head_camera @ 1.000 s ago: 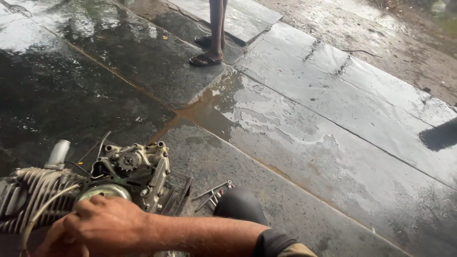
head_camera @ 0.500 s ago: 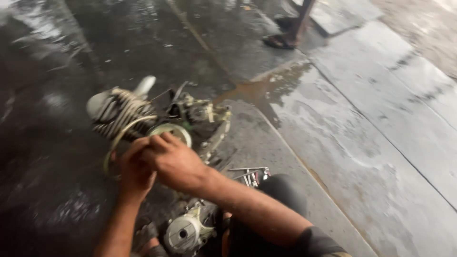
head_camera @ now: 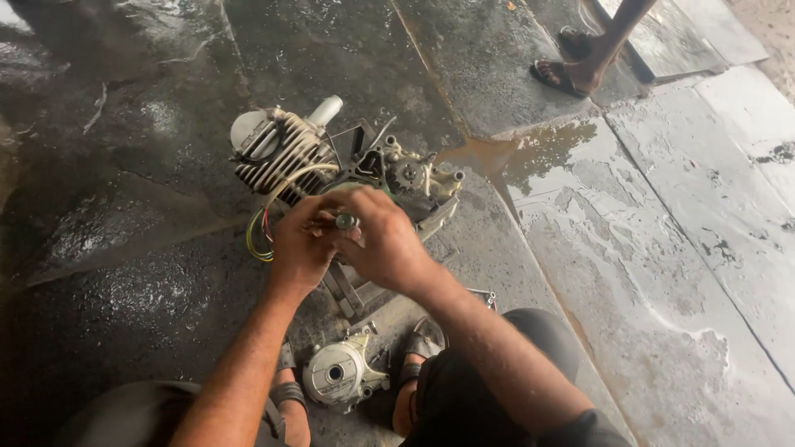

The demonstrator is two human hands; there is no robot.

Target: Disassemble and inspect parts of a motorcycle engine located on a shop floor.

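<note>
Wet stone floor point(head_camera: 679, 248) | your left hand point(head_camera: 300, 244) and right hand point(head_camera: 383, 242) close round small metal part point(head_camera: 345, 221), centre frame, over engine point(head_camera: 348, 170) | oily fingers may let it slip

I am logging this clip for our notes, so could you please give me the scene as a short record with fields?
Setting: wet stone slab floor, seen from a head camera
Left hand: closed around a small metal part over the engine
Right hand: gripping the same part from the other side
Engine: small, finned cylinder, lying on the floor, yellow wire loop at its side
Round metal cover: on the floor between the person's sandalled feet
Bystander: one sandalled foot at top right
</note>
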